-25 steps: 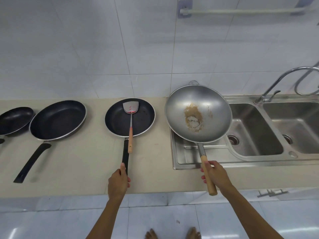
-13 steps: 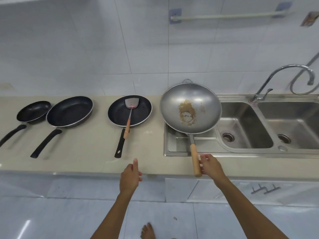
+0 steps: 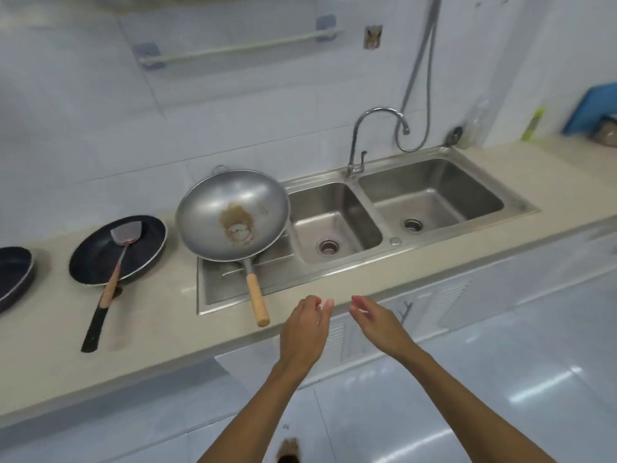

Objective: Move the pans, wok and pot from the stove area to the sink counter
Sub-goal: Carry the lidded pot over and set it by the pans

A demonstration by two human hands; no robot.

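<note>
A steel wok (image 3: pixel 230 212) with a brown stain and a wooden handle rests on the sink's drainboard (image 3: pixel 220 285), its handle pointing over the counter's front edge. Left of it lies a black frying pan (image 3: pixel 100 259) with a metal spatula (image 3: pixel 123 242) in it. Another black pan (image 3: pixel 13 275) is cut off at the left edge. My left hand (image 3: pixel 303 332) and my right hand (image 3: pixel 377 322) hover side by side in front of the counter edge, right of the wok's handle, fingers apart and holding nothing.
A double steel sink (image 3: pixel 394 212) with a curved tap (image 3: pixel 374 135) fills the counter's right half. A hose hangs down the tiled wall. A bottle (image 3: pixel 474 121) and blue items (image 3: pixel 591 108) stand at the far right. White cabinets and tiled floor lie below.
My right hand has let go of the wok's handle, and the wok now rests on the drainboard. Both hands have drawn back and come together. The view has swung to the right.
</note>
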